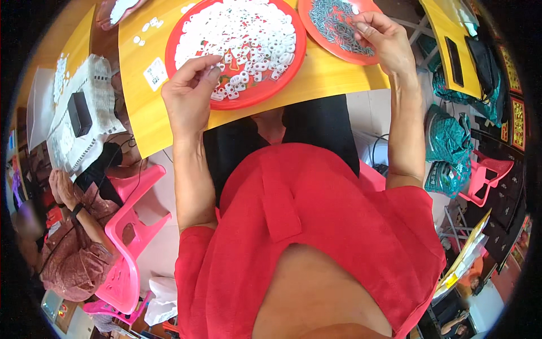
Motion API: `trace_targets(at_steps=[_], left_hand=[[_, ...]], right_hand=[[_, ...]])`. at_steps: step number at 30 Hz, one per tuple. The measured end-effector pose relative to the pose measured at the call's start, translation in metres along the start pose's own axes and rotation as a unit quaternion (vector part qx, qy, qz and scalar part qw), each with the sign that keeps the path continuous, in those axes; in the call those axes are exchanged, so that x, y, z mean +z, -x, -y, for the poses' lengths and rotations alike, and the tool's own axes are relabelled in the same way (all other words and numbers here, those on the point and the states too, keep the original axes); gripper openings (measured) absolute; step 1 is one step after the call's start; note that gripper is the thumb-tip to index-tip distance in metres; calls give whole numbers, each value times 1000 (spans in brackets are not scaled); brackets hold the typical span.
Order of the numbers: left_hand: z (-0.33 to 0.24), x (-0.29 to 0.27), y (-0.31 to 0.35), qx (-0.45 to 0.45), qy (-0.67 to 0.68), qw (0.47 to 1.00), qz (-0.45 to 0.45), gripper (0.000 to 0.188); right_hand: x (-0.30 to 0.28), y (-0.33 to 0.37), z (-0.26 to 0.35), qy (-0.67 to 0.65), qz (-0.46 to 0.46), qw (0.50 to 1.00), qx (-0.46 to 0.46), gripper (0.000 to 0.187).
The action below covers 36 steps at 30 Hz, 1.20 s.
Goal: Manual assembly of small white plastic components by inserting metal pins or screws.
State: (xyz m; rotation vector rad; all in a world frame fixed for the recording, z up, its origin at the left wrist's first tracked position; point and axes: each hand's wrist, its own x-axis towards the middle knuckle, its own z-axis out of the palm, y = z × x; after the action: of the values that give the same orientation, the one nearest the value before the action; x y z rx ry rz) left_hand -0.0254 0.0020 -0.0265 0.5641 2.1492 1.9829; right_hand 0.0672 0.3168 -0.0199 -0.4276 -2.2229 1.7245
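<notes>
My left hand (192,93) is over the near left rim of a round red tray (301,39), thumb and forefinger pinched together. White plastic pieces (254,37), small and with holes, are heaped in that tray and lie right beside my fingertips. What the pinch holds, if anything, is too small to make out. My right hand (387,42) reaches over the right side of a smaller orange-red plate (316,42). Thin grey nails or screws (339,25) are scattered in it. The right fingers are closed too; a small white piece (354,9) shows close to them.
Both dishes stand on a yellow table (144,118), with a white label (154,74) and a few loose white pieces (139,40). At left, a co-worker (79,243) sits on a pink chair (132,254) with hands together. Teal bags (449,147) and a red chair (488,172) are at right.
</notes>
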Motion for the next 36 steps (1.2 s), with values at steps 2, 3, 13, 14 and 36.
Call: trace_targets(at_steps=[2,3,13,14,36], left_hand=[[-2,1,0,-26,64,998,-8,20],[-3,2,-1,-30,109,993,-16,22],[4,-1,0,-39,138,990,-8,19],[4,0,0,-39,139,990,-5,19],[0,2,3,-59,152,987,12,17]], right_hand=[[3,-2,1,-2,21,1000,-7,11],[2,-4,-3,0,21,1000,-8,11],[-9,-4,7,423,-21,906,15,16],[-11,-9,3,470,-67,880,-26,18],[-5,-30,-11,552,114,824,-55,13]])
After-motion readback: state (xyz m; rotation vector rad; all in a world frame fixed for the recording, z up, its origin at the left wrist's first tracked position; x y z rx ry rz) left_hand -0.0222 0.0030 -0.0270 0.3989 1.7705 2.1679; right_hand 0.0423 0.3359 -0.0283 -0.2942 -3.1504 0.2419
